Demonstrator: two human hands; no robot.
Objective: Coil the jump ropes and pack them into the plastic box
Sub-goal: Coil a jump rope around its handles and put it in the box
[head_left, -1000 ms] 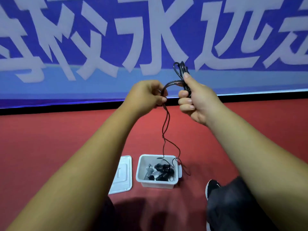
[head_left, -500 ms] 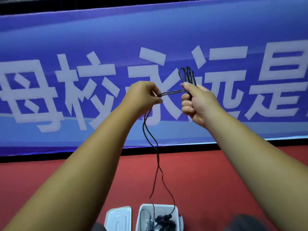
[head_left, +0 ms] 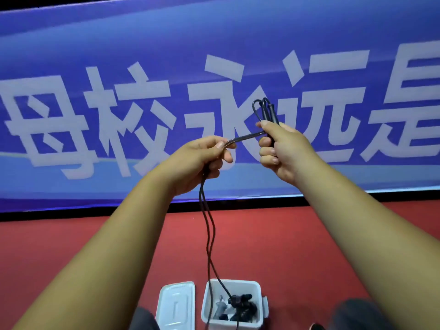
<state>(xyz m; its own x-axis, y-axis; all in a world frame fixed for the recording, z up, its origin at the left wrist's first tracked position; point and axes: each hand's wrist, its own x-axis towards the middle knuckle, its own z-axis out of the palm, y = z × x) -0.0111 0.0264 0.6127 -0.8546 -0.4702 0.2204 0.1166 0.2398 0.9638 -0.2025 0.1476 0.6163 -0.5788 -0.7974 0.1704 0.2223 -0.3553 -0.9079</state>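
Observation:
I hold a black jump rope [head_left: 209, 234] up at chest height in front of a banner. My right hand [head_left: 283, 151] grips its two black handles upright, and a small loop of cord sticks out above the fingers. My left hand [head_left: 204, 158] pinches the doubled cord a short way to the left, so a taut stretch runs between both hands. From the left hand two strands hang down into the white plastic box [head_left: 259, 298] on the floor. Dark coiled ropes and handles lie inside the box.
The box's white lid [head_left: 176, 306] lies flat on the red floor just left of the box. A blue banner with large white characters [head_left: 214, 91] fills the background. My dark trouser legs and a shoe tip [head_left: 316, 327] show at the bottom.
The camera has tilted up, so the box has slid to the bottom edge. My left hand has drawn slightly away from the right, and the cord between them is now stretched straighter.

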